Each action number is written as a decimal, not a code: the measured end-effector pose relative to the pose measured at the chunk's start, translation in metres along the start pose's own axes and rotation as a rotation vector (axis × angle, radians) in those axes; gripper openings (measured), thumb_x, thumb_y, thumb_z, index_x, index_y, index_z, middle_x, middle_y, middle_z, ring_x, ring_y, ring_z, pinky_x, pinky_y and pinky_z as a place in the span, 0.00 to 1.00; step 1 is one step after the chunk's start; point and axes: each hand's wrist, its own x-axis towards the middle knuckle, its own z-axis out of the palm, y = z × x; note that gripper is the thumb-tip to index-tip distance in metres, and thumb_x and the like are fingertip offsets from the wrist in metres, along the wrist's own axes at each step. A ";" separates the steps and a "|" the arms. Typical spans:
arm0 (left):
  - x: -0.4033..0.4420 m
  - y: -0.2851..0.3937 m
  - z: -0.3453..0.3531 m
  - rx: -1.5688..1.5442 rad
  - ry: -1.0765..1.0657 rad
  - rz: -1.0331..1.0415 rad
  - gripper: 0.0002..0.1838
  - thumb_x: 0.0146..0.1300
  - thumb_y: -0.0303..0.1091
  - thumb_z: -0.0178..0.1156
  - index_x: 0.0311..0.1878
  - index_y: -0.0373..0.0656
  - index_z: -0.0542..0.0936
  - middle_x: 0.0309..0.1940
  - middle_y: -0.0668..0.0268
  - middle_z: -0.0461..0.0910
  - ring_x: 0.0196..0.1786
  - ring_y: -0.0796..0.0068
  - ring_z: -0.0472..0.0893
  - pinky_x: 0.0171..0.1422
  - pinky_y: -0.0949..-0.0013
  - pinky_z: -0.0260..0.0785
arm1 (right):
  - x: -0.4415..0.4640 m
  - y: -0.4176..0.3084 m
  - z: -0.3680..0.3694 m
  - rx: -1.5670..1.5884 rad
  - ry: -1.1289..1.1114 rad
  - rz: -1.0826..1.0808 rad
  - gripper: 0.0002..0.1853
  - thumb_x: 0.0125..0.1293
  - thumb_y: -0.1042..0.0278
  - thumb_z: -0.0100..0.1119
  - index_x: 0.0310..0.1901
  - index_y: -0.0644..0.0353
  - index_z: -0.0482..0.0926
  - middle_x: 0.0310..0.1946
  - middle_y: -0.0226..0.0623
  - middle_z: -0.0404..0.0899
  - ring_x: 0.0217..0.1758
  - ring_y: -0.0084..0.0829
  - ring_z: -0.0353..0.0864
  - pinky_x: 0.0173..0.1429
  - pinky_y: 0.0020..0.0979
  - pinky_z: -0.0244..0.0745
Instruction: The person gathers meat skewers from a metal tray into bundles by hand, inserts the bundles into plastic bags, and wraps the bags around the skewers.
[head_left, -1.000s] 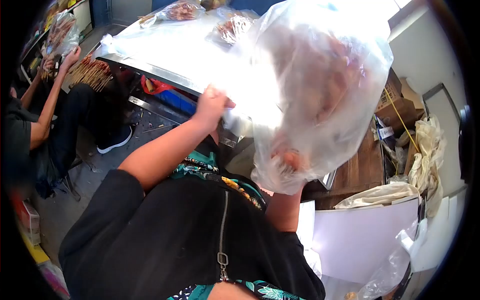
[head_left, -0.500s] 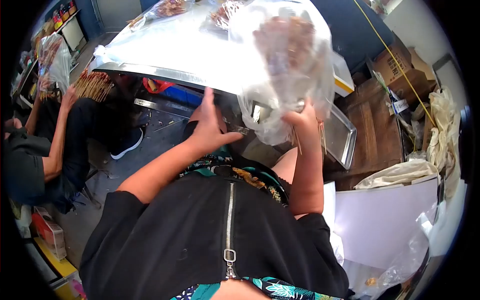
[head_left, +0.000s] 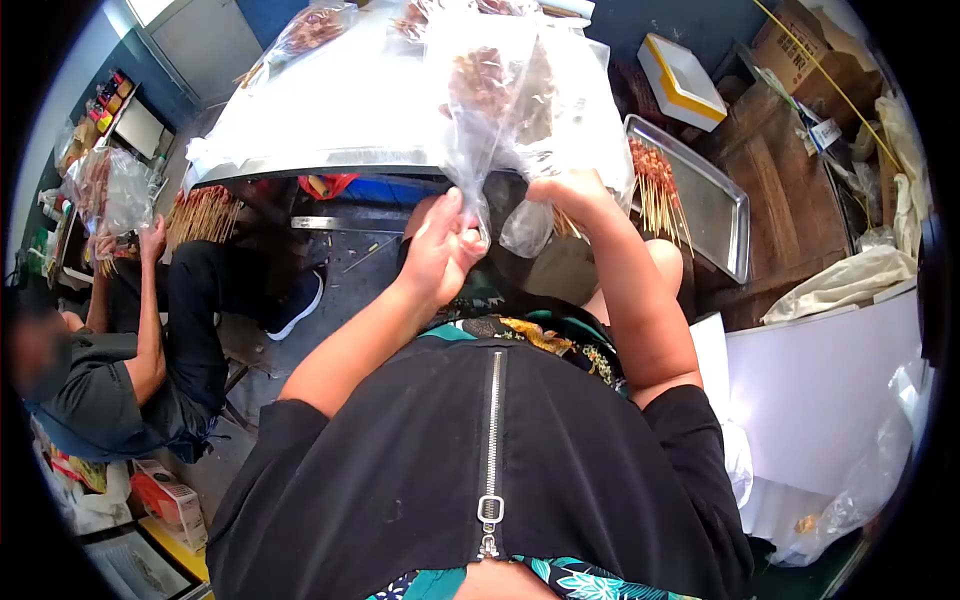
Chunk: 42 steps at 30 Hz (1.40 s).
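My left hand [head_left: 445, 245] is closed on the gathered neck of a clear plastic bag [head_left: 480, 90] at the table's front edge. Brown-red meat shows through the bag. Just to the right, my right hand [head_left: 575, 195] grips the same bunch of plastic and thin stick ends, its fingers partly hidden. The bag rests over the white-covered table [head_left: 330, 120]. More bagged skewers [head_left: 315, 30] lie at the table's back.
Right of my right arm, meat skewers [head_left: 655, 180] lie at a metal tray [head_left: 735, 200] on a brown wooden surface [head_left: 785, 190]. A white foam box [head_left: 685, 80] stands behind. At left, a seated co-worker [head_left: 130, 370] holds bagged skewers [head_left: 95, 190] near a skewer pile [head_left: 203, 215].
The bag has come down from in front of my face onto the table. My left hand, open half a second ago, has closed on its neck. The view has shifted, showing the tray's skewers.
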 end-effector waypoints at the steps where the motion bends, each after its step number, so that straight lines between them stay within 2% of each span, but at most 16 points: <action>1: 0.010 0.003 0.002 0.009 -0.078 -0.155 0.22 0.68 0.50 0.52 0.56 0.43 0.67 0.28 0.71 0.70 0.23 0.82 0.67 0.26 0.79 0.63 | -0.005 -0.007 0.000 -0.083 -0.046 0.052 0.21 0.35 0.69 0.66 0.37 0.68 0.79 0.32 0.38 0.80 0.35 0.30 0.77 0.41 0.30 0.73; 5: 0.067 0.002 0.007 0.388 -0.136 -0.510 0.21 0.64 0.58 0.54 0.42 0.49 0.73 0.25 0.73 0.69 0.18 0.85 0.61 0.19 0.79 0.51 | -0.024 -0.024 0.009 -0.152 -0.042 -0.041 0.20 0.38 0.63 0.62 0.35 0.66 0.80 0.26 0.43 0.81 0.30 0.33 0.81 0.38 0.33 0.74; 7: 0.078 -0.006 0.028 0.376 -0.142 -0.503 0.22 0.66 0.51 0.53 0.53 0.43 0.73 0.40 0.64 0.79 0.37 0.74 0.79 0.40 0.69 0.73 | -0.033 -0.021 0.016 -0.255 -0.028 -0.057 0.20 0.40 0.62 0.60 0.36 0.65 0.80 0.27 0.47 0.81 0.31 0.38 0.82 0.39 0.36 0.75; 9: 0.068 -0.014 0.024 0.335 -0.277 -0.323 0.24 0.65 0.45 0.53 0.59 0.39 0.69 0.53 0.59 0.75 0.56 0.66 0.75 0.61 0.61 0.67 | -0.044 -0.015 0.011 -0.274 -0.102 -0.228 0.18 0.46 0.61 0.57 0.35 0.67 0.79 0.29 0.53 0.80 0.34 0.48 0.81 0.42 0.41 0.76; 13: 0.053 -0.029 0.037 -0.255 -0.384 -0.418 0.30 0.60 0.44 0.58 0.59 0.33 0.67 0.56 0.51 0.73 0.57 0.58 0.75 0.64 0.55 0.65 | -0.094 -0.039 0.001 -0.779 -0.079 -0.133 0.24 0.56 0.49 0.57 0.39 0.67 0.78 0.30 0.51 0.80 0.34 0.48 0.81 0.41 0.41 0.77; 15: 0.054 -0.036 0.034 -0.347 -0.397 -0.294 0.28 0.61 0.46 0.56 0.56 0.33 0.69 0.49 0.50 0.76 0.51 0.54 0.77 0.62 0.53 0.67 | -0.115 -0.048 -0.026 -0.705 0.157 -0.477 0.26 0.62 0.52 0.55 0.54 0.64 0.72 0.31 0.44 0.81 0.29 0.43 0.81 0.34 0.38 0.75; 18: 0.038 -0.027 0.046 -0.398 -0.183 -0.314 0.25 0.63 0.46 0.52 0.55 0.36 0.68 0.43 0.52 0.76 0.45 0.55 0.78 0.57 0.42 0.70 | -0.088 0.013 -0.045 -0.504 0.837 -0.515 0.33 0.55 0.51 0.62 0.60 0.59 0.70 0.26 0.38 0.81 0.25 0.36 0.81 0.30 0.36 0.73; 20: 0.043 -0.034 0.038 -0.372 -0.130 -0.332 0.22 0.63 0.44 0.54 0.54 0.39 0.69 0.42 0.53 0.76 0.46 0.55 0.79 0.58 0.44 0.70 | -0.105 -0.011 -0.059 -0.510 0.451 0.059 0.52 0.45 0.48 0.71 0.65 0.71 0.57 0.42 0.50 0.79 0.41 0.43 0.81 0.44 0.39 0.76; 22: 0.053 -0.044 0.018 -0.288 -0.181 -0.285 0.23 0.63 0.45 0.54 0.53 0.36 0.71 0.44 0.53 0.77 0.49 0.55 0.78 0.60 0.48 0.69 | -0.061 0.106 -0.008 -0.048 0.359 -0.043 0.63 0.43 0.48 0.71 0.69 0.73 0.38 0.59 0.59 0.66 0.61 0.46 0.70 0.62 0.36 0.66; 26: 0.051 -0.042 0.025 -0.307 -0.265 -0.370 0.27 0.65 0.47 0.53 0.50 0.26 0.74 0.49 0.49 0.78 0.57 0.53 0.74 0.69 0.46 0.58 | -0.067 0.107 0.003 0.139 0.038 0.031 0.24 0.51 0.48 0.62 0.40 0.63 0.82 0.35 0.45 0.83 0.40 0.40 0.82 0.48 0.35 0.73; 31: 0.042 -0.032 0.031 -0.240 -0.380 -0.376 0.25 0.67 0.46 0.50 0.57 0.33 0.70 0.54 0.53 0.76 0.64 0.53 0.68 0.70 0.46 0.57 | -0.063 0.116 -0.061 0.803 0.268 0.095 0.16 0.65 0.61 0.48 0.32 0.63 0.81 0.30 0.37 0.82 0.35 0.29 0.81 0.44 0.31 0.74; 35: 0.042 -0.031 0.025 -0.127 -0.250 -0.296 0.18 0.65 0.35 0.51 0.52 0.30 0.73 0.49 0.52 0.78 0.57 0.56 0.75 0.67 0.50 0.63 | -0.065 0.063 -0.064 1.224 -0.061 -0.595 0.13 0.66 0.65 0.46 0.35 0.65 0.79 0.35 0.43 0.81 0.43 0.34 0.81 0.55 0.34 0.73; 37: 0.057 -0.019 0.006 -0.056 -0.495 -0.420 0.18 0.64 0.33 0.52 0.51 0.30 0.73 0.45 0.51 0.79 0.48 0.60 0.81 0.57 0.56 0.73 | -0.064 0.034 -0.036 0.888 -0.278 -0.602 0.11 0.63 0.65 0.51 0.35 0.66 0.78 0.34 0.42 0.81 0.41 0.35 0.81 0.50 0.33 0.74; 38: 0.056 -0.022 0.003 0.050 -0.265 -0.292 0.17 0.63 0.34 0.53 0.49 0.31 0.74 0.40 0.53 0.80 0.43 0.62 0.83 0.48 0.62 0.78 | -0.075 0.016 -0.024 0.659 -0.329 -0.272 0.11 0.60 0.64 0.56 0.30 0.65 0.78 0.28 0.41 0.80 0.35 0.32 0.82 0.43 0.34 0.75; 39: 0.048 -0.015 0.008 0.113 -0.148 -0.315 0.16 0.64 0.35 0.52 0.48 0.31 0.75 0.40 0.54 0.81 0.42 0.64 0.82 0.47 0.64 0.77 | -0.078 -0.001 0.000 0.185 -0.146 -0.625 0.13 0.57 0.61 0.59 0.24 0.63 0.78 0.22 0.43 0.78 0.29 0.36 0.82 0.37 0.38 0.75; 42: 0.082 0.009 -0.030 0.795 -0.107 -0.246 0.19 0.63 0.39 0.50 0.52 0.37 0.74 0.46 0.54 0.78 0.47 0.57 0.79 0.51 0.58 0.73 | -0.079 -0.042 0.022 -0.528 -0.232 -0.717 0.13 0.53 0.58 0.58 0.23 0.59 0.81 0.23 0.48 0.79 0.29 0.49 0.80 0.37 0.42 0.76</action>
